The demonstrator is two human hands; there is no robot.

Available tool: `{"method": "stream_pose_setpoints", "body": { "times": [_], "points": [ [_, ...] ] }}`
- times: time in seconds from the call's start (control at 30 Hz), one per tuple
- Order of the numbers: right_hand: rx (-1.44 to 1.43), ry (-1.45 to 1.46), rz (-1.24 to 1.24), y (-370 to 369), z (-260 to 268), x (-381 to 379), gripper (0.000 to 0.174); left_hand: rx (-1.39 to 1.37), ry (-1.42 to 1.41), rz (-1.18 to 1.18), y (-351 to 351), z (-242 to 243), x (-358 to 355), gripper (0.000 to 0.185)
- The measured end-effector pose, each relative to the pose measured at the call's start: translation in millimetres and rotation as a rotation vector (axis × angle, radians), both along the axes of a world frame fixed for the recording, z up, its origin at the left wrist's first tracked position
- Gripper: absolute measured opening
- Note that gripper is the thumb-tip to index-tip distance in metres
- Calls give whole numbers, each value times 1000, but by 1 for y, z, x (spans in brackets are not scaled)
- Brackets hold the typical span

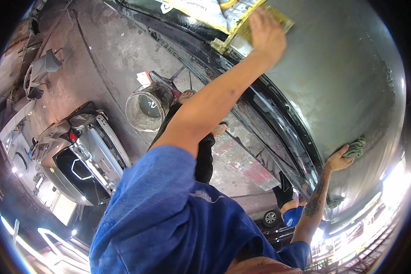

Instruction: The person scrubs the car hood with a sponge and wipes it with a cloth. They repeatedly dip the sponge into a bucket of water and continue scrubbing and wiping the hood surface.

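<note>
My left hand (267,37) rests palm down on yellow-edged masking (245,20) at the upper edge of a car's grey roof panel (342,68). Its fingers are extended and slightly blurred, with no tool visible in them. At the right, my right hand (339,160) grips a crumpled green cloth (355,149) against the same grey surface. The panel has a dull sheen and looks wet in places. A black door-frame edge (277,92) curves along its near side, below my left forearm.
A round bucket (145,106) stands on the concrete floor near my feet. A red-stained plank platform (241,161) lies below the car's side. Another person in blue (292,215) is at the lower right. A silver car (89,164) and a grey bumper part (42,70) are at the left.
</note>
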State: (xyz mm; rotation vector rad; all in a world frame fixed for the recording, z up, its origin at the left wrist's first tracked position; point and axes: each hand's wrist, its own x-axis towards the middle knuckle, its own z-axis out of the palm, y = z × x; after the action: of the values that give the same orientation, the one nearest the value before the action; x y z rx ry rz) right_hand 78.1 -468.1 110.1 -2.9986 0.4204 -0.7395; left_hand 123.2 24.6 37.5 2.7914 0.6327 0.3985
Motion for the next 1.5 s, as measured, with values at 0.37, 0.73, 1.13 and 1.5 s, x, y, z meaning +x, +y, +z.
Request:
{"method": "stream_pose_setpoints", "body": {
  "times": [0.37, 0.73, 1.13, 1.5],
  "points": [
    [-26, 34, -18, -4, 1, 0, 87, 56, 98, -117, -2, -27, -49, 51],
    [-53, 39, -2, 3, 3, -1, 89, 81, 82, -92, 2, 3, -21, 55],
    [7, 43, 27, 17, 9, -2, 87, -50, 17, -128, 3, -5, 30, 49],
    [43, 44, 43, 24, 12, -2, 78, 1, -63, -138, 5, -6, 79, 44]
  ]
}}
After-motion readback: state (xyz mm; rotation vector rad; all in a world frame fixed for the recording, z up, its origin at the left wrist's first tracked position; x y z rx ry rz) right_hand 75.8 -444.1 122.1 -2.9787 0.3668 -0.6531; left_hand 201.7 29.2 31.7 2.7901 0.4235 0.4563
